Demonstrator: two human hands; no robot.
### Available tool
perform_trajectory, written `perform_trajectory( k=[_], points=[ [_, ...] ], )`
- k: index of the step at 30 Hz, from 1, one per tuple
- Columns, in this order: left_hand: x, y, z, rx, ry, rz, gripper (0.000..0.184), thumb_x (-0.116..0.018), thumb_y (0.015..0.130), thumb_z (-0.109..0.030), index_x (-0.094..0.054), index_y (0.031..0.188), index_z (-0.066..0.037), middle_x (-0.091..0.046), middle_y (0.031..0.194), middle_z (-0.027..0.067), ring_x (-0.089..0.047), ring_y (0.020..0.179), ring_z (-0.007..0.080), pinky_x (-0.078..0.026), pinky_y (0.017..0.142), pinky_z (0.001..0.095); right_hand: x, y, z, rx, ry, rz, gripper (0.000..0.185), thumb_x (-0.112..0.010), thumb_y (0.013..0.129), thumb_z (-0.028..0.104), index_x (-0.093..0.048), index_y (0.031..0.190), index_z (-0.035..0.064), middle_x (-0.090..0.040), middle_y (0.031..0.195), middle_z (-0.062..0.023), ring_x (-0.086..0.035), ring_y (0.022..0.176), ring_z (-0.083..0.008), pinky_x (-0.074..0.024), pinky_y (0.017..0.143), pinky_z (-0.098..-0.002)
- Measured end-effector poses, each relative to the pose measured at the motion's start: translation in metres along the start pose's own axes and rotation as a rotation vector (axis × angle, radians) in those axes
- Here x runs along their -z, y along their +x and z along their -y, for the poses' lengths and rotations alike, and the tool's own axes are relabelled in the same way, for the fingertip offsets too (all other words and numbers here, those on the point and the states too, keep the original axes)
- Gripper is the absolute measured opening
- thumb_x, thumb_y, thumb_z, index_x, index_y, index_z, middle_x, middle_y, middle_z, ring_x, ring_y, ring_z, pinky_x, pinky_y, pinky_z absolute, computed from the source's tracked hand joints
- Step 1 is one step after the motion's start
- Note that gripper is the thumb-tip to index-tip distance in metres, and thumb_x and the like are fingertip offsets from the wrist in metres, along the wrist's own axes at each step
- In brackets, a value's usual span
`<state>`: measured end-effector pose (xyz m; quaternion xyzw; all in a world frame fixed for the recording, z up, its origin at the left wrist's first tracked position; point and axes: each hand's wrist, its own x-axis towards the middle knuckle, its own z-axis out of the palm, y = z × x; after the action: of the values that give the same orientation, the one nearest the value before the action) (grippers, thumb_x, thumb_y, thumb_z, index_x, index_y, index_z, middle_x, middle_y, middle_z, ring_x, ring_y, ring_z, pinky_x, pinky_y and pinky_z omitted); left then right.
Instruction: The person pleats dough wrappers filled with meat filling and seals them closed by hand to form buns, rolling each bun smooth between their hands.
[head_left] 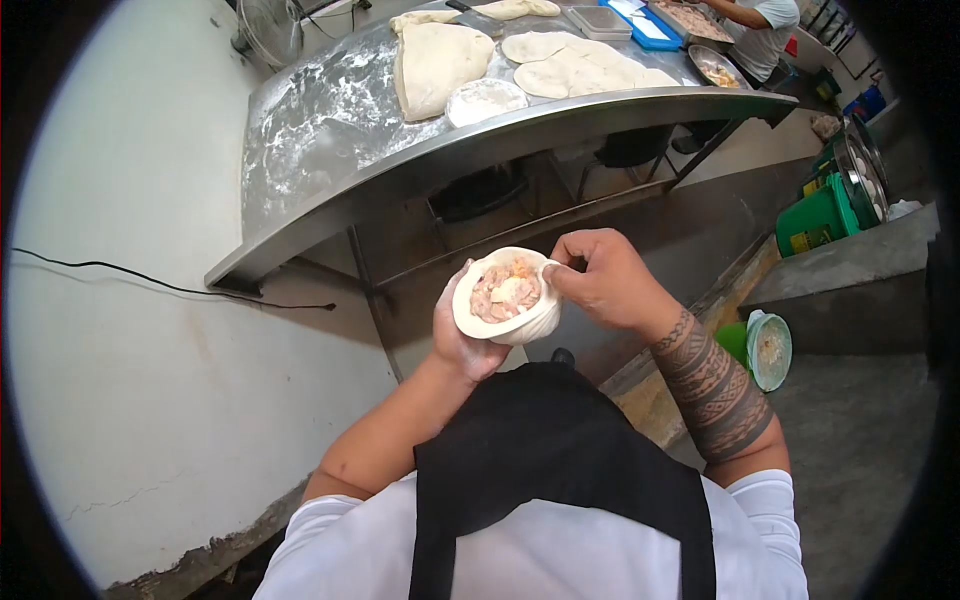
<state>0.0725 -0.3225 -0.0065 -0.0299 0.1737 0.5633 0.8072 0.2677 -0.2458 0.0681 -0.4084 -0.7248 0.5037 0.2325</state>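
Away from table edge (500,134), right hand (608,281) pinches dough (538,324)

cream-white dough (536,326), pinkish filling (502,292)

The left hand (462,338) is cupping a round, pale, pleated dough wrapper (537,324) around chunky pinkish filling (502,294); the right hand (612,280) is pinching the wrapper's rim. Flat off-white dough sheets (575,72) are lying on the floured silver metal tabletop (310,115).

Looks like a comm. kitchen, dough-prep type: shows a floured s/steel table (320,120) w/ dough slab (440,65) & flat dough sheets (580,70) on top, meat tray (688,36) at table's far R end, black apron (560,420) near table.
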Motion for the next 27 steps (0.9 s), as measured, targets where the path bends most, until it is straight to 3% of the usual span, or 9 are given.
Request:
perform_trajectory(
  k=[4,8,14,17,19,23,26,27],
  points=[
    [0.001,0.001,-0.010,0.103,0.043,0.054,0.053,-0.043,0.106,-0.046,-0.060,0.129,-0.003,-0.067,0.128,0.0170,-0.066,0.117,0.0324,-0.051,0.103,0.0490,0.003,0.002,0.008,0.004,-0.057,0.025,0.019,-0.066,0.089,0.012,-0.064,0.079,-0.0043,-0.052,0.065,-0.0001,-0.044,0.064,-0.0060,-0.0399,0.057,-0.0284],
    [-0.009,0.000,-0.011,0.078,0.098,-0.011,0.053,-0.044,0.106,-0.047,-0.061,0.128,-0.002,-0.068,0.126,0.0174,-0.067,0.114,0.0321,-0.052,0.102,0.0477,0.006,0.004,0.003,-0.004,-0.031,0.062,0.019,-0.067,0.087,0.013,-0.065,0.080,-0.0047,-0.057,0.067,-0.0014,-0.050,0.065,-0.0067,-0.0441,0.060,-0.0281],
    [-0.005,0.003,-0.015,0.111,0.126,0.023,0.056,-0.044,0.106,-0.050,-0.061,0.127,-0.001,-0.068,0.124,0.0176,-0.067,0.115,0.0313,-0.052,0.103,0.0464,0.007,0.001,0.008,0.014,-0.023,0.051,0.018,-0.066,0.088,0.012,-0.064,0.079,-0.0036,-0.056,0.067,0.0003,-0.047,0.064,-0.0061,-0.0422,0.058,-0.0279],
    [-0.004,0.006,-0.021,0.179,0.138,0.088,0.060,-0.040,0.106,-0.052,-0.060,0.128,-0.001,-0.068,0.126,0.0167,-0.066,0.118,0.0308,-0.051,0.105,0.0455,0.006,0.001,0.008,0.010,-0.015,0.033,0.028,-0.065,0.085,0.021,-0.066,0.078,-0.0054,-0.061,0.065,-0.0114,-0.056,0.061,-0.0135,-0.0480,0.061,-0.0339],
    [-0.005,0.007,-0.024,0.220,0.138,0.144,0.060,-0.038,0.107,-0.052,-0.059,0.129,-0.001,-0.066,0.128,0.0173,-0.064,0.120,0.0316,-0.049,0.107,0.0464,0.008,0.003,0.005,-0.034,-0.012,0.055,0.027,-0.065,0.085,0.021,-0.066,0.078,-0.0054,-0.061,0.066,-0.0117,-0.056,0.061,-0.0137,-0.0481,0.061,-0.0338],
    [-0.005,0.007,-0.003,-0.042,0.083,-0.001,0.056,-0.037,0.108,-0.047,-0.056,0.134,-0.001,-0.062,0.135,0.0200,-0.061,0.124,0.0351,-0.046,0.109,0.0505,0.003,0.007,-0.005,-0.057,0.005,0.035,0.026,-0.066,0.084,0.020,-0.066,0.078,-0.0053,-0.061,0.066,-0.0120,-0.055,0.061,-0.0138,-0.0478,0.060,-0.0336],
    [0.004,0.006,0.006,-0.122,0.032,-0.007,0.056,-0.035,0.108,-0.046,-0.055,0.136,-0.003,-0.060,0.137,0.0192,-0.059,0.127,0.0355,-0.044,0.111,0.0514,0.001,0.006,-0.011,-0.021,0.052,0.055,0.018,-0.066,0.088,0.013,-0.065,0.079,-0.0035,-0.057,0.067,-0.0003,-0.048,0.066,-0.0062,-0.0421,0.059,-0.0278],
    [0.005,0.006,0.006,-0.109,0.039,0.003,0.056,-0.035,0.108,-0.047,-0.055,0.136,-0.003,-0.060,0.137,0.0192,-0.059,0.127,0.0355,-0.044,0.111,0.0513,0.002,0.005,-0.008,-0.024,0.012,0.046,0.019,-0.066,0.088,0.013,-0.065,0.080,-0.0036,-0.058,0.067,-0.0008,-0.049,0.066,-0.0065,-0.0426,0.059,-0.0279]
  ],
)
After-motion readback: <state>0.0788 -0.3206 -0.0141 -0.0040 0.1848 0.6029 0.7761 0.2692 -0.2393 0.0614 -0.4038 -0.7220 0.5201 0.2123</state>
